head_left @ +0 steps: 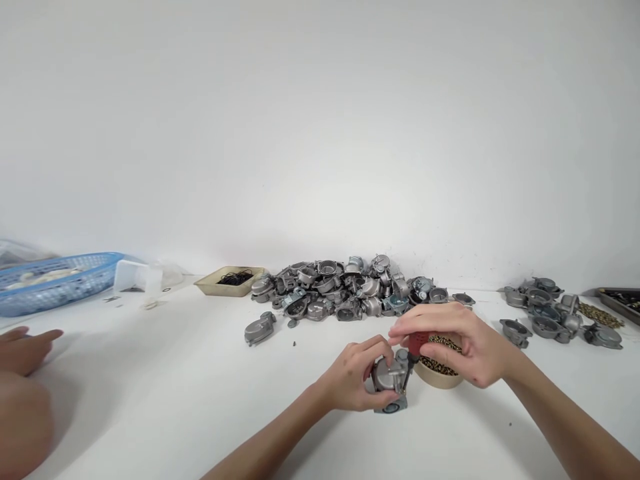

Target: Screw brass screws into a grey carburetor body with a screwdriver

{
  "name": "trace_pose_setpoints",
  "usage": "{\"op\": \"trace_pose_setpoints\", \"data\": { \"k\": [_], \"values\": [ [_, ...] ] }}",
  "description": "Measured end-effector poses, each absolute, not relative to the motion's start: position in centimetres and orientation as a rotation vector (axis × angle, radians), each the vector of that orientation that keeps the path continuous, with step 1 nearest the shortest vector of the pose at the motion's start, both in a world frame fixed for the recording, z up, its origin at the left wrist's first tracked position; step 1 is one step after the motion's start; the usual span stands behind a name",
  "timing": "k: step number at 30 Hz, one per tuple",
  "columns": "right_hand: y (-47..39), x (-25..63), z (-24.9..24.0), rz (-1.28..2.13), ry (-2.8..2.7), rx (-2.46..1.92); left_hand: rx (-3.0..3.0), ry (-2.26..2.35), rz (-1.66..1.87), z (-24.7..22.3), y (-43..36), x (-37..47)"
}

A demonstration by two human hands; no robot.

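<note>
My left hand (pixel 357 377) is wrapped round a grey cast-metal housing (pixel 387 377), held at the table top with its round cap facing up. My right hand (pixel 457 340) is closed on a screwdriver (pixel 416 343) with a red handle. The dark shaft slants down to the right side of the housing; its very tip is too small to make out. Just behind and below my right hand stands a round tan bowl (pixel 440 380) of small brass-and-black screws (pixel 435 369), partly covered by the hand.
Behind my hands lies a heap of similar metal housings (pixel 325 287), with a smaller group (pixel 545 313) to the right. Leftward are a tan tray (pixel 213 285) of black rings, a white plastic container (pixel 135 275) and a blue basket (pixel 60 293). Another person's hand (pixel 25 353) is at far left.
</note>
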State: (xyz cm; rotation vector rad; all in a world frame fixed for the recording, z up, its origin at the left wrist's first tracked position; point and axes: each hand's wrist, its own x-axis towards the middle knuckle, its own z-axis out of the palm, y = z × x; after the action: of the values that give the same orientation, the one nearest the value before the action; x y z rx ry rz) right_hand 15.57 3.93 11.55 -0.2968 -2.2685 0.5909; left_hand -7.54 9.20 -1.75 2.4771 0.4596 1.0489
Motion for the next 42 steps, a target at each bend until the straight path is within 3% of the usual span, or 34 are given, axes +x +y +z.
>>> {"op": "trace_pose_setpoints", "data": {
  "k": [3, 9, 15, 17, 25, 30, 33, 40, 42],
  "values": [
    [4.3, 15.7, 11.1, 0.677, -2.168, -0.369, 2.474, 0.458, 1.024, -1.4, 9.1, -7.6],
    [4.7, 15.2, 10.1, 0.348, -2.118, -0.451, 2.466, 0.431, 1.026, -1.0, 8.9, -7.6],
    [4.2, 15.2, 11.0, 0.83, -2.149, -0.339, 2.452, 0.39, 1.062, -1.3, 9.1, -7.5],
    [4.4, 15.3, 10.6, 0.85, -2.087, -0.389, 2.442, 0.386, 1.05, -1.1, 9.0, -7.5],
    [4.1, 14.5, 9.9, 0.349, -2.104, -0.431, 2.449, 0.367, 1.059, -1.1, 9.0, -7.4],
    [4.1, 14.8, 10.7, 0.89, -2.097, -0.293, 2.489, 0.367, 1.135, -1.4, 9.1, -7.4],
    [4.5, 14.7, 10.3, 0.99, -1.946, -0.342, 2.473, 0.363, 1.122, -1.3, 9.0, -7.4],
    [4.4, 14.3, 10.3, 0.62, -1.881, -0.706, 2.492, 0.317, 1.119, -0.9, 8.7, -7.4],
    [4.3, 14.8, 10.8, 0.676, -1.971, -0.673, 2.489, 0.334, 1.081, -1.0, 8.8, -7.5]
  ]
}}
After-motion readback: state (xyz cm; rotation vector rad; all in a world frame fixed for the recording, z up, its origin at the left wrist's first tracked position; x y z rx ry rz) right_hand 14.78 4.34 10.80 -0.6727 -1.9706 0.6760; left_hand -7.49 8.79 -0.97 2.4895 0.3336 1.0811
